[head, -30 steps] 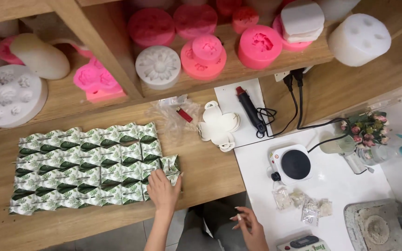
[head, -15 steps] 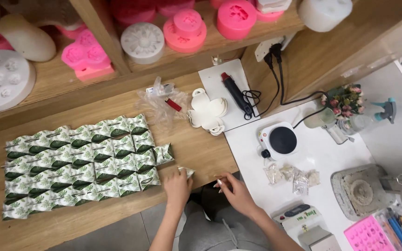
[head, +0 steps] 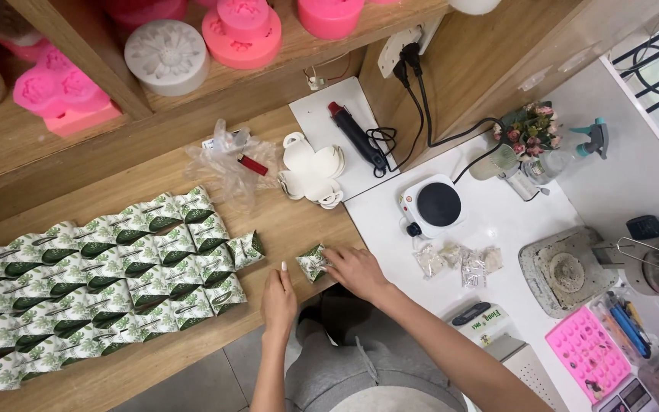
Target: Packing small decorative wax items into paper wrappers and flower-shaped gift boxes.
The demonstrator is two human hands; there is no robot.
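Note:
Several small green-and-white leaf-patterned packets [head: 101,275] lie in neat rows on the wooden counter [head: 299,229]. One more such packet [head: 313,262] sits apart, just right of the rows, near the counter's front edge. My right hand [head: 352,271] pinches this packet with its fingertips. My left hand [head: 278,301] rests at the counter's front edge just left of that packet, fingers together, touching the wood and holding nothing.
A crumpled clear plastic bag [head: 226,156] with a red lighter, a white mould [head: 313,172] and a black heat tool [head: 356,133] lie behind. To the right are a small hotplate [head: 436,204], clear sachets [head: 459,261], a flower vase [head: 528,133] and a pink tray [head: 589,352]. Pink and grey moulds fill the shelf [head: 169,57].
My view has shifted right and nearer. My left hand left the packet rows and settled at the counter's edge; my right hand came up from my lap and took the single packet.

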